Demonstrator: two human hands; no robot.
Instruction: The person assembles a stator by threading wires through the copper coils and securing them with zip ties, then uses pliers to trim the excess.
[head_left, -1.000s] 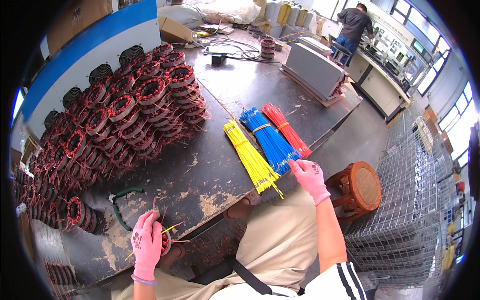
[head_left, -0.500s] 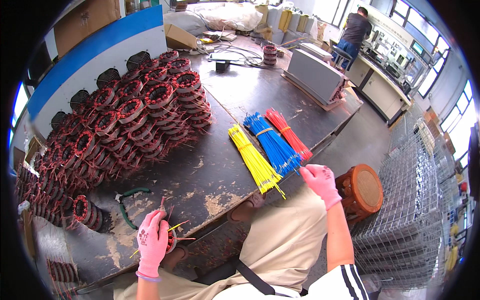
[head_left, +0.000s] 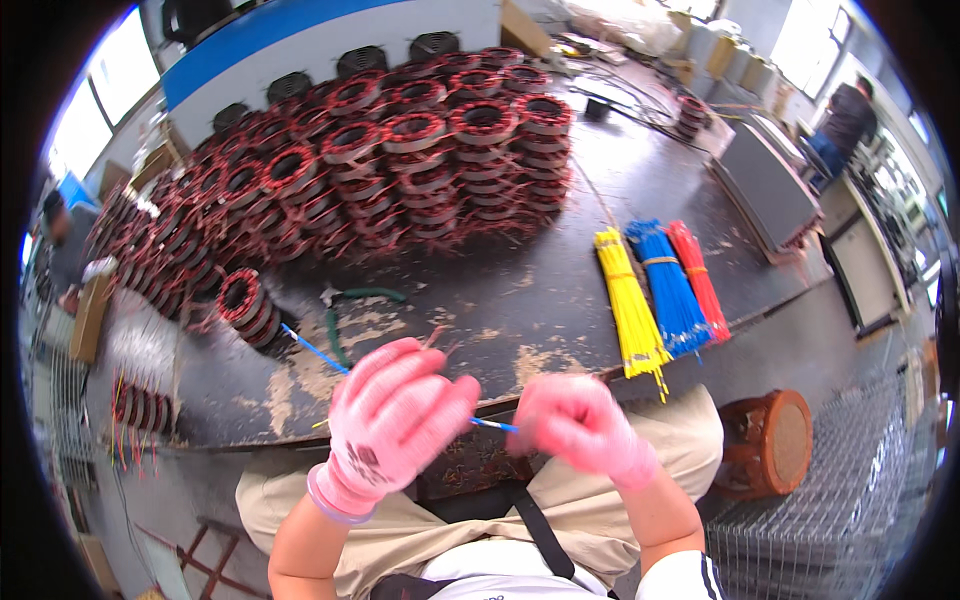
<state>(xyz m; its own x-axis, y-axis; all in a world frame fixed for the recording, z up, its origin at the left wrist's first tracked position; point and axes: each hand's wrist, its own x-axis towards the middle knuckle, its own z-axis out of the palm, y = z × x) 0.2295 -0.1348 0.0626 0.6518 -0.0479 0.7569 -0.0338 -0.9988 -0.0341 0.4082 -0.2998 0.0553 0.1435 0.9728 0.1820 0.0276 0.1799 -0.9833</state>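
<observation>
My right hand (head_left: 580, 428), in a pink glove, is closed with its fingertips on one end of a blue wire (head_left: 492, 425). The wire runs behind my left hand (head_left: 400, 425), and its other end shows near a short stack of stators (head_left: 248, 305). That left hand, also gloved in pink, curls over a wound stator, which its palm and fingers hide; thin red leads (head_left: 437, 340) stick out above the fingers and a yellow tip shows beside the hand. Both hands are somewhat blurred, close together over the table's front edge.
Many stacked red-wound stators (head_left: 410, 130) fill the table's back left. Green-handled pliers (head_left: 370, 294) lie before them. Yellow (head_left: 627, 305), blue (head_left: 670, 290) and red (head_left: 697, 275) wire bundles lie at right. A wooden stool (head_left: 765, 445) and wire-mesh cages (head_left: 850, 480) stand at lower right; another person (head_left: 848, 125) stands far right.
My right hand has come from beside the bundles to my left hand, bringing a blue wire. My left hand has turned over the stator, and the view has swung left.
</observation>
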